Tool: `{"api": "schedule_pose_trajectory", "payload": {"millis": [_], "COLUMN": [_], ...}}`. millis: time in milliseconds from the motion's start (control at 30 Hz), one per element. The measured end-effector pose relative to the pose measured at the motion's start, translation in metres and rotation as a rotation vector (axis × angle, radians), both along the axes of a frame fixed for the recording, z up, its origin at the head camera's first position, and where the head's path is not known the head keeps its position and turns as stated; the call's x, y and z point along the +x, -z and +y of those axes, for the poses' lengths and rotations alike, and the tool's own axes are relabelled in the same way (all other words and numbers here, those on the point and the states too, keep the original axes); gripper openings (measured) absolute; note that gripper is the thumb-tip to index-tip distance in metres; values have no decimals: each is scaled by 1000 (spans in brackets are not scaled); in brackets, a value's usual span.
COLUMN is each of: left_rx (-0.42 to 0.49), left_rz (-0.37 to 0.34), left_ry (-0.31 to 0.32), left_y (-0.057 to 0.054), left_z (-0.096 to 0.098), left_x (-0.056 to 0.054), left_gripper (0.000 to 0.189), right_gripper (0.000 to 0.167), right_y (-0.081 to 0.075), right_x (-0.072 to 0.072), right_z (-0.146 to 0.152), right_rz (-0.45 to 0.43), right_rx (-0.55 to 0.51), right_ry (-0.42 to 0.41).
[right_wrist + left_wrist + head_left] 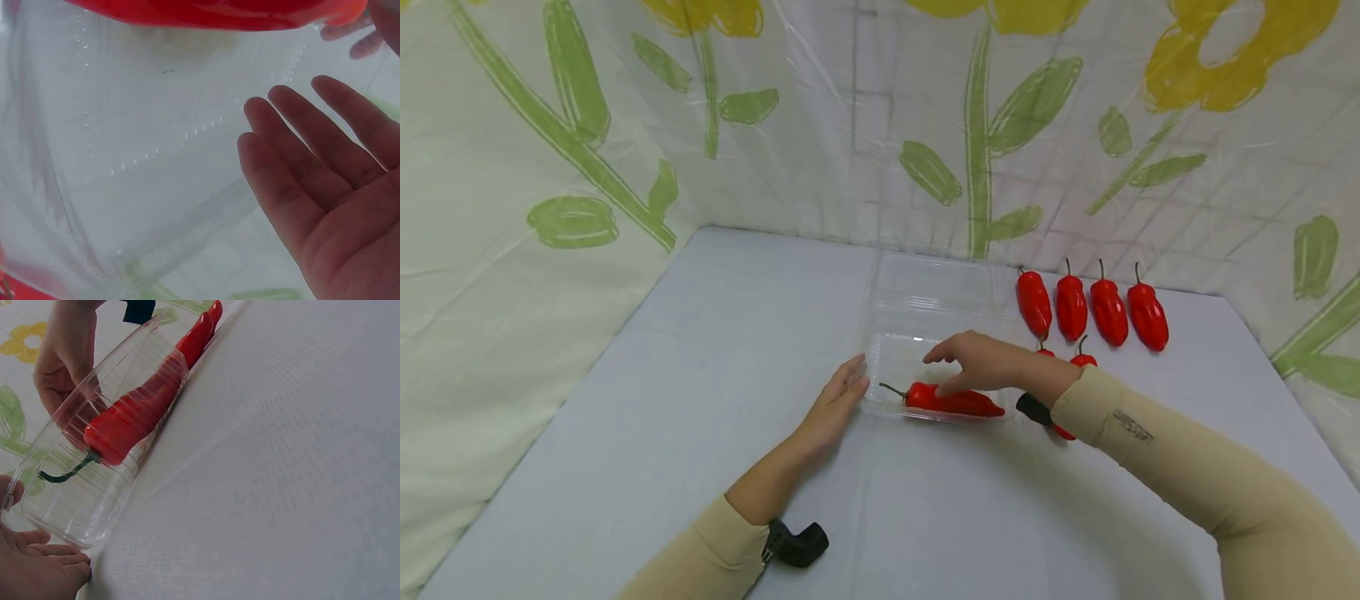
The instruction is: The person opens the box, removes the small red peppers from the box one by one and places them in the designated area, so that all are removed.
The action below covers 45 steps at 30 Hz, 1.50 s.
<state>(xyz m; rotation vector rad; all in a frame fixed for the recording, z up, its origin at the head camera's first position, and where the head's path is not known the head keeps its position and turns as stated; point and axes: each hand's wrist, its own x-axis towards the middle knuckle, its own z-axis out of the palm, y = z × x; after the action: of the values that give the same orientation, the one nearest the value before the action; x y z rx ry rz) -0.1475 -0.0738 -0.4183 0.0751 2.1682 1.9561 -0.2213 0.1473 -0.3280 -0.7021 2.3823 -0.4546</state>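
Observation:
A clear plastic clamshell box lies on the table with its lid folded back at the far side. One long red pepper lies along the box's near side, its green stem pointing left. My right hand is over the box, fingers extended and apart in the right wrist view, thumb close to the pepper; whether it touches cannot be told. At the box's left end, my left hand touches the wall with loosely extended fingers. The left wrist view shows the pepper through the clear wall.
Several red peppers stand in a row at the back right. More peppers lie partly hidden behind the right forearm. Behind the white table hangs a flower-patterned curtain. A black wrist device sits by the left sleeve.

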Motion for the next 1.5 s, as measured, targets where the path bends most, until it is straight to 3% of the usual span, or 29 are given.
{"api": "schedule_pose_trajectory", "payload": {"millis": [800,1100,1500], "left_rx": [-5,-10,-25], "left_rz": [23,20,4], "left_ry": [5,8,7], "left_y": [-3,-4,-4], "left_z": [1,1,0], "left_x": [-1,0,1], "left_gripper": [52,51,52], "right_gripper": [45,42,48], "right_y": [15,15,6], "right_x": [1,0,-2], "right_z": [-18,-19,-15], "right_rz": [-38,-69,-14], "right_rx": [115,152,90], "right_ry": [-58,-118,-117]}}
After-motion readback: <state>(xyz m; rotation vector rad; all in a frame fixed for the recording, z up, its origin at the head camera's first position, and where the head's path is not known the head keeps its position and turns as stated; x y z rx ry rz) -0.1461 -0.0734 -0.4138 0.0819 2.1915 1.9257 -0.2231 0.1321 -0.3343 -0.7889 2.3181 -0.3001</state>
